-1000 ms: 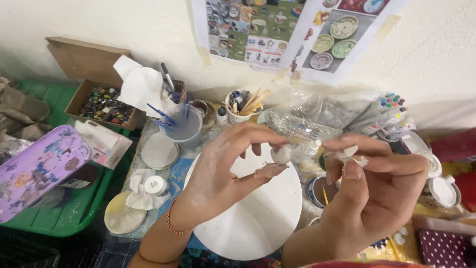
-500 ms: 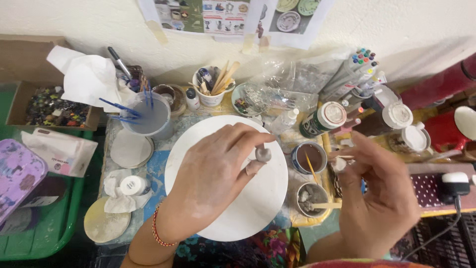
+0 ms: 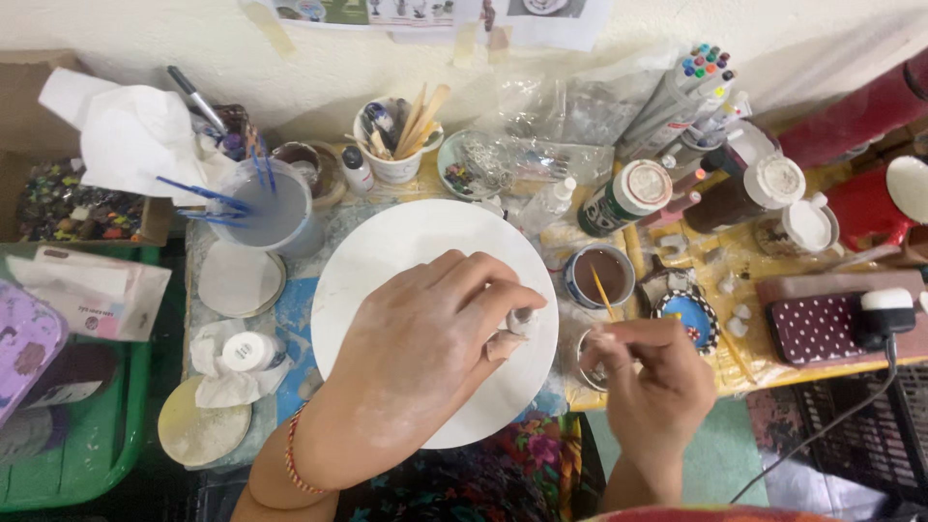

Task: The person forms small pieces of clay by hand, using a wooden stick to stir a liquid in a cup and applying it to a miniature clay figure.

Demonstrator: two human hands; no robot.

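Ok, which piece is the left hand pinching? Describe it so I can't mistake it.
Start at the big white round plate in the middle of the table. Over its right edge, the left hand pinches a small whitish lump in its fingertips. Unlike the similar white bits lying further right, it is held above the plate.

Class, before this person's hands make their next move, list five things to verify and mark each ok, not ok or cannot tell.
1. Left hand pinches the small white piece in its fingertips: ok.
2. Piece held over the white round plate: ok.
3. Right hand holds a thin stick with its tip in the small pot: ok.
4. What the stick has picked up: cannot tell.
5. Cup of brown liquid upright beside the plate: ok.
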